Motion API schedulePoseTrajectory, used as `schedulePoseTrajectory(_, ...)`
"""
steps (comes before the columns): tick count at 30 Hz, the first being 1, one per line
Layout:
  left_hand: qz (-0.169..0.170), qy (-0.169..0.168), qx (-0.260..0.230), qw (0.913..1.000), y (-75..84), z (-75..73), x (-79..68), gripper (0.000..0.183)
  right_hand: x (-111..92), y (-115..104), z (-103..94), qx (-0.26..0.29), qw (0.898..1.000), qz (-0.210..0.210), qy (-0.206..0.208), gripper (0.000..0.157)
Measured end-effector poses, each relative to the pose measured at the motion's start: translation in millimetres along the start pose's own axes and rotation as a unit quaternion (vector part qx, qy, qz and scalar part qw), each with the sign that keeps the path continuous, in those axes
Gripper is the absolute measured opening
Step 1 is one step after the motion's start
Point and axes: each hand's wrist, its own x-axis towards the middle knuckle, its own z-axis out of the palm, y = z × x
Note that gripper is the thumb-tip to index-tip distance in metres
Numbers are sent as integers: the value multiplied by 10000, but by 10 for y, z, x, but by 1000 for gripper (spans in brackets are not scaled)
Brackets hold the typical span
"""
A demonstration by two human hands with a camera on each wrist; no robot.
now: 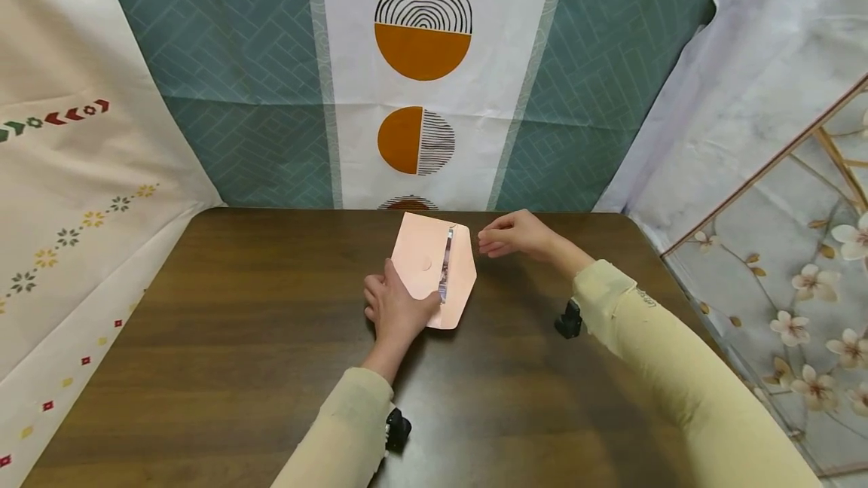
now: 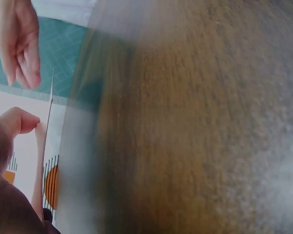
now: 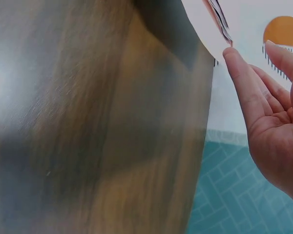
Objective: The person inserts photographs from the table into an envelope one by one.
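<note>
A pale pink envelope (image 1: 415, 243) is held above the table, its pointed flap (image 1: 464, 269) folded out to the right. Through the envelope's opening shows a strip of a printed card or photo (image 1: 445, 266), most of it hidden inside. My left hand (image 1: 396, 307) grips the envelope at its lower left, thumb on the front and fingers behind. In the left wrist view the envelope (image 2: 40, 165) appears edge-on under the thumb. Just right of the flap is my right hand (image 1: 511, 236), fingers extended and nothing held. Its fingertips come close to the envelope (image 3: 205, 29) in the right wrist view.
The dark wooden table (image 1: 258, 367) spreads beneath both arms. A patterned curtain (image 1: 271, 96) hangs behind its far edge, with light cloths at left and right. Small black devices (image 1: 568, 320) sit at both wrists.
</note>
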Motion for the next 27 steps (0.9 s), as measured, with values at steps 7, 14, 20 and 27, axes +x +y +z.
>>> schedulePoseTrajectory(7, -100, -303, 259, 9992, -75, -19, 8, 108, -163, 109, -126, -90, 9999, 16, 128, 39)
schedulePoseTrajectory(14, -132, -419, 391, 9983, -90, -24, 18, 107, -316, 204, -217, -509, 9977, 19, 452, 42)
schedulePoseTrajectory(20, -106, -398, 472, 9980, -102, -11, 22, 109, -420, 261, -221, -1354, 9873, -236, 800, 46)
schedulePoseTrajectory(27, -60, -345, 520, 9980, -119, -4, 29, 110, -553, 344, -175, -2542, 9555, -584, 1379, 49)
